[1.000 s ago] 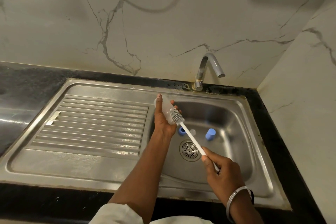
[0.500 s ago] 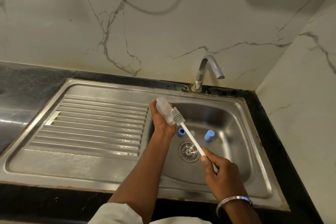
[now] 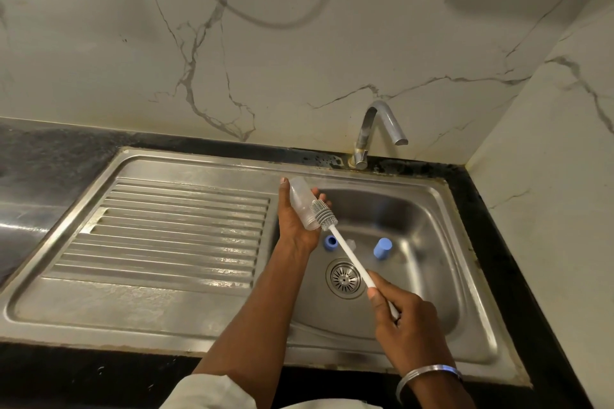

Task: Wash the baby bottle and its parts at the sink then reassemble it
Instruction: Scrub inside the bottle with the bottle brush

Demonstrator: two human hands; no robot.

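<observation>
My left hand (image 3: pixel 294 222) holds the clear baby bottle (image 3: pixel 301 202) tilted over the left rim of the sink basin (image 3: pixel 442 262), base pointing up and away. My right hand (image 3: pixel 403 319) grips the white handle of a bottle brush (image 3: pixel 352 252). Its grey bristle head (image 3: pixel 323 213) lies against the outside of the bottle near its mouth. On the basin floor stand a blue ring collar (image 3: pixel 330 242), a clear nipple (image 3: pixel 351 245) partly behind the brush handle, and a blue cap (image 3: pixel 382 248).
The drain strainer (image 3: pixel 344 278) sits in the basin's middle. A chrome tap (image 3: pixel 375 133) stands at the back, with no water running. The ribbed steel drainboard (image 3: pixel 172 232) spreads to the left, black countertop around it. Marble walls close off the back and right.
The brush head has stayed at the bottle's mouth end while the bottle shifted slightly in my left hand. My right hand moved a little lower and rightward on the handle.
</observation>
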